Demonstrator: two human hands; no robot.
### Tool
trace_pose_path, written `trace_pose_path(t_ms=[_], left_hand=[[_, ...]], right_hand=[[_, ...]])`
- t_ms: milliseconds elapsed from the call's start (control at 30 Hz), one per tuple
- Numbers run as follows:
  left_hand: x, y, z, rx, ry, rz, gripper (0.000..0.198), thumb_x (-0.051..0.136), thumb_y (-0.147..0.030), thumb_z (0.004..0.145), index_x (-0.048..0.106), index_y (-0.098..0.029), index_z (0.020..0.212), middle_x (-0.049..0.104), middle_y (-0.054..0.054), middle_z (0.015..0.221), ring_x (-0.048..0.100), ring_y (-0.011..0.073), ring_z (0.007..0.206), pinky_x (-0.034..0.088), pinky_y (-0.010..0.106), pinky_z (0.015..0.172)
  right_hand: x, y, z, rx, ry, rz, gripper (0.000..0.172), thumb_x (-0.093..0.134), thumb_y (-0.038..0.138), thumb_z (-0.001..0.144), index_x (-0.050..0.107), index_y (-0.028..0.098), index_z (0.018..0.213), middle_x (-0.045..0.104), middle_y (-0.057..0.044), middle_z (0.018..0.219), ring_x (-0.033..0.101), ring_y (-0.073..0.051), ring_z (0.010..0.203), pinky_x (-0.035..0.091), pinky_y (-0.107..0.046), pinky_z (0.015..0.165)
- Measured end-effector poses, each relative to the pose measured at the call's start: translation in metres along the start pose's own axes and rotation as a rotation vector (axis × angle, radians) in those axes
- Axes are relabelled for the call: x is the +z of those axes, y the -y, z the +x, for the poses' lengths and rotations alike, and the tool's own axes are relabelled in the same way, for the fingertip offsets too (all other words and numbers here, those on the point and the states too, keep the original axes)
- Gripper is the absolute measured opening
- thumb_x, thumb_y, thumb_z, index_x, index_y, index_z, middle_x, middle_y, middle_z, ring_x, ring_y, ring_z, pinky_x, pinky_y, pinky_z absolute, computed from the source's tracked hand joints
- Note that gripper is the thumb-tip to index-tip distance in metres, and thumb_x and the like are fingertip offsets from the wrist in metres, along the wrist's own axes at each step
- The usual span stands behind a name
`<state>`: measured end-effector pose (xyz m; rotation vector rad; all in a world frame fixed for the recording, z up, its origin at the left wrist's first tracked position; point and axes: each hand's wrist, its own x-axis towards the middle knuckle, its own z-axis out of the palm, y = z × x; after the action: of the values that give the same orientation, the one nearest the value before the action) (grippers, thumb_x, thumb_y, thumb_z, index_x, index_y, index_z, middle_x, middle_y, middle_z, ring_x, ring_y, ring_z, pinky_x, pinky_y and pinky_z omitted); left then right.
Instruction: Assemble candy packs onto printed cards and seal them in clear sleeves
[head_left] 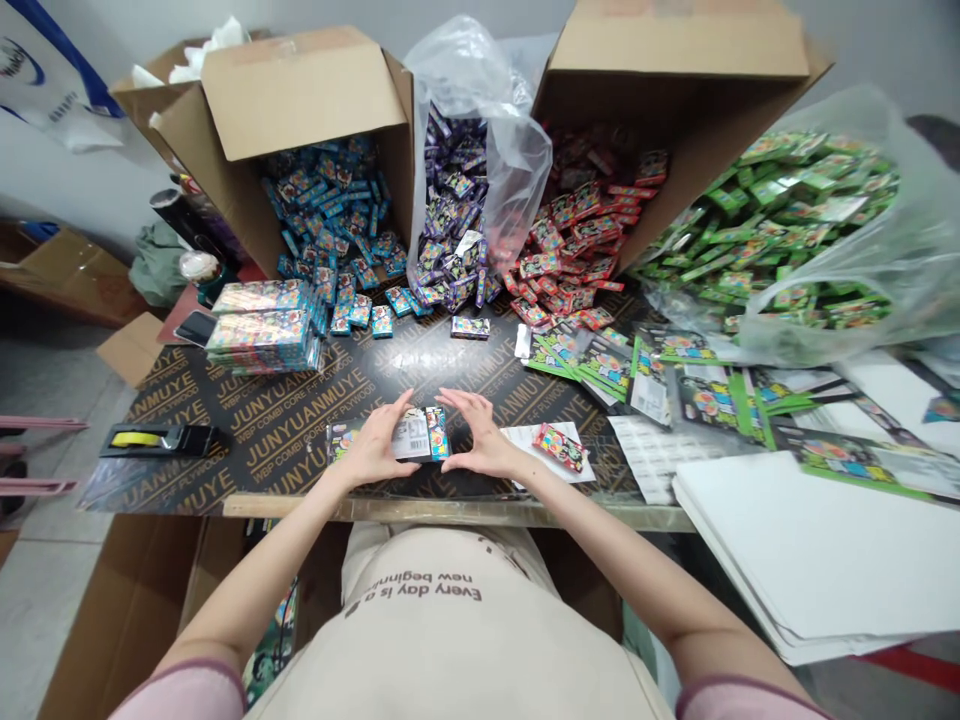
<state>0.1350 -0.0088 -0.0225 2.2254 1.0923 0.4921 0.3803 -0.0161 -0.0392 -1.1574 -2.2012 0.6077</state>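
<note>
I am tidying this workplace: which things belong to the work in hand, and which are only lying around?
Likely in the work: barcoded sleeve, blue boxes, purple boxes, red boxes, green boxes, stacked packs.

Seemingly lying around: phone, black cylinder, greenish bag.

Pretty plain room tbh: pale grey wall (161, 20) running from 10 round to 1 o'clock, grey tiled floor (60, 575) down at 8, pink bars (37, 487) poking in around 9. The worktop (187, 390) is black plywood with gold-brown lettering, wooden front edge (450, 511) at 6, light glaring off its middle.
</note>
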Motion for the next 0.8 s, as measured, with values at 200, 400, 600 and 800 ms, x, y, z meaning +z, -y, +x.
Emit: trace_pose_path(t_ms=[200,400,600,800], left_hand=[[0.006,0.012,0.010,-0.096,-0.140,-0.063,0.112,0.076,-0.033,0.063,0.006,-0.023,0.150,0.052,0.013,0.132,0.051,0.0282,0.121,0.038,0.047,0.104],[0.012,0.021,0.021,-0.137,-0.109,-0.008,0.112,0.076,-0.034,0.062,0.008,-0.022,0.150,0.052,0.012,0.129,0.052,0.0289,0.117,0.040,0.047,0.101],[0.027,0.017,0.030,-0.081,0.007,0.131,0.103,0.074,-0.024,0.061,0.021,-0.021,0.148,0.053,0.014,0.130,0.049,0.0309,0.118,0.038,0.048,0.101],[0.026,0.021,0.036,-0.236,-0.150,-0.032,0.084,0.080,-0.036,0.057,0.049,-0.018,0.133,0.055,0.015,0.131,0.046,0.0338,0.125,0.025,0.055,0.109]], right_hand=[[0.007,0.013,0.004,0.033,-0.206,-0.064,0.068,0.060,0.046,0.083,0.033,0.026,0.143,0.064,-0.011,0.123,0.051,-0.029,0.121,0.018,-0.054,0.109],[0.000,-0.027,0.052,0.173,-0.217,-0.111,0.046,0.050,0.041,0.089,0.049,0.022,0.131,0.059,-0.011,0.128,0.050,-0.025,0.119,0.023,-0.049,0.107],[-0.015,-0.119,0.120,0.625,-0.319,-0.324,0.076,0.068,0.041,0.069,0.045,0.014,0.136,0.049,-0.021,0.130,0.041,-0.038,0.120,0.034,-0.052,0.095],[0.000,-0.099,0.100,0.373,-0.188,-0.188,0.046,0.061,0.020,0.070,0.061,0.013,0.116,0.065,-0.014,0.105,0.056,-0.029,0.099,0.043,-0.042,0.090]])
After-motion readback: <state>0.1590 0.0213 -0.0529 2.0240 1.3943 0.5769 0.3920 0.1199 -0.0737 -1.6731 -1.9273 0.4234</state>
